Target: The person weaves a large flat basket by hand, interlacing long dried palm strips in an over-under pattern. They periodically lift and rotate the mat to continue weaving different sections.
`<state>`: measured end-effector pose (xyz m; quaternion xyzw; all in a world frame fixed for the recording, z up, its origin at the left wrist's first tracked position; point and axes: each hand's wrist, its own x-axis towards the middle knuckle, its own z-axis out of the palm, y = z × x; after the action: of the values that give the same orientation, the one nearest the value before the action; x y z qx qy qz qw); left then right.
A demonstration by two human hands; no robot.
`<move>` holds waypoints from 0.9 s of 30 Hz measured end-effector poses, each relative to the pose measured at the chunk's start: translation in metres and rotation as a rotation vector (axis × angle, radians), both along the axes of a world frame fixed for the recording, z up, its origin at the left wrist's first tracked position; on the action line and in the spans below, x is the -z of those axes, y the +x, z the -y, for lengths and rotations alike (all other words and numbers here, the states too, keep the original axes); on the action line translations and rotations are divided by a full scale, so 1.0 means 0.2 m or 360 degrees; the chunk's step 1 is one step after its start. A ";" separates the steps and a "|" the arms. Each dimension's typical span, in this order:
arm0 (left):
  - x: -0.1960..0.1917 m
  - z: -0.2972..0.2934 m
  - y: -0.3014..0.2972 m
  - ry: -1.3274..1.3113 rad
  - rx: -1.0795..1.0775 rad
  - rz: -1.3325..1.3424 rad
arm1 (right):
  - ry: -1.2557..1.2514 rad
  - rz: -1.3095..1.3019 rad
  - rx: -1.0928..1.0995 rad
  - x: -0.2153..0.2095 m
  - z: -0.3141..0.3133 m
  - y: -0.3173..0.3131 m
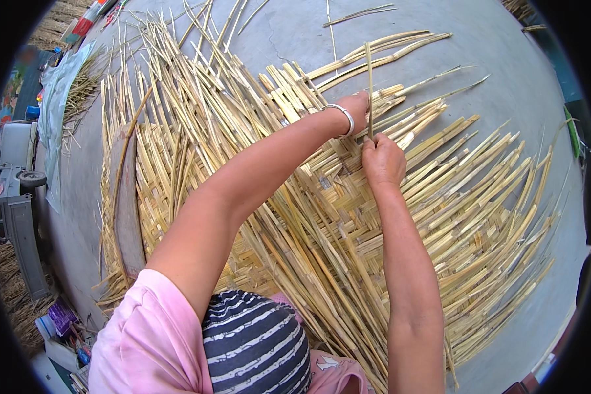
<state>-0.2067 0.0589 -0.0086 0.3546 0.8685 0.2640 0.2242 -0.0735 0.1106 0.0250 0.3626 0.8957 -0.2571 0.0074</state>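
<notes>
My right hand (383, 161) is closed around the lower end of a long, thin split-reed strip (370, 72), which stands up from the weave. Just beyond it, my left hand (356, 111), with a silver bangle (343, 117) at the wrist, is curled in against the same strip. Its fingertips are hidden, so what it grips cannot be made out. Both hands are over a partly woven reed mat (358, 197) with a diagonal pattern. Loose strip ends (466, 190) fan out from its right side.
A thick sheaf of long reed strips (295, 243) lies slantwise across the mat. A flat wooden board (126, 203) rests on its left part. Several strips (400, 49) lie on the grey floor (479, 39) beyond. A grey metal frame with a wheel (31, 178) stands at far left.
</notes>
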 end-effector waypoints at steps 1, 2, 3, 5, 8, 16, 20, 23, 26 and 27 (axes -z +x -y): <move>0.00 -0.01 0.00 -0.0010 0.0000 -0.0041 | 0.0001 -0.0009 0.0003 0.00 0.01 0.00; 0.01 -0.01 -0.02 -0.0032 -0.0041 -0.0016 | 0.0017 -0.0018 -0.0006 -0.01 0.01 0.00; -0.01 -0.02 -0.03 -0.0075 0.0016 0.0082 | 0.0041 -0.0017 0.0004 0.00 0.00 0.01; -0.10 -0.02 -0.07 -0.0194 0.0110 0.0249 | 0.0059 -0.0063 0.0007 0.00 -0.01 0.02; -0.09 -0.04 -0.06 -0.0472 0.0303 -0.0013 | 0.0096 -0.0191 0.0004 0.01 0.02 0.03; 0.01 -0.12 -0.10 -0.0570 0.0429 0.0308 | 0.0148 -0.0390 0.0021 0.00 0.04 0.07; 0.12 -0.10 -0.10 -0.0416 0.0356 0.0385 | 0.0149 -0.0412 0.0022 0.00 0.05 0.08; 0.12 -0.11 -0.08 -0.0422 0.0309 0.0308 | 0.0177 -0.0434 0.0009 0.01 0.05 0.08; 0.09 -0.11 -0.04 -0.0339 0.0100 0.0418 | 0.0209 -0.0432 0.0026 0.02 0.04 0.09; 0.08 -0.10 -0.04 -0.0285 0.0037 0.0488 | 0.0212 -0.0434 0.0036 0.03 0.04 0.09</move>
<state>-0.2139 0.0790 -0.0237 0.2988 0.8400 0.2340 0.3877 -0.0559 0.1021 0.0199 0.3342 0.8994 -0.2441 -0.1411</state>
